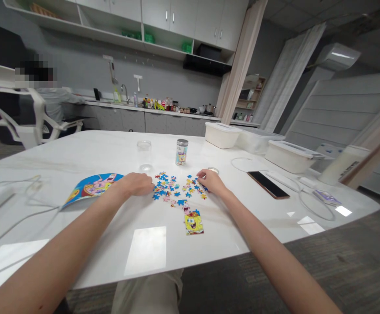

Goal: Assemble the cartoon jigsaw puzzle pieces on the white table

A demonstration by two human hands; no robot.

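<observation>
Loose jigsaw puzzle pieces (177, 194), mostly blue, pink and yellow, lie spread between my two hands. At the left edge of the spread my left hand (139, 184) rests with its fingers curled in; whatever they may hold is hidden. My right hand (210, 180) is at the right side, thumb and fingers pinched together on a puzzle piece, which is mostly covered. Closer to me lies a joined section of puzzle (194, 223) with a yellow cartoon face. A curved picture sheet (93, 186) in blue, pink and yellow is left of my left hand, partly behind my forearm.
Beyond the pieces stand a clear jar (144, 152) and a printed canister (181, 153) with a metal lid. A round lid (213, 169) lies behind my right hand. To the right are a phone (267, 185), white cables and storage boxes (222, 135). A person sits far left.
</observation>
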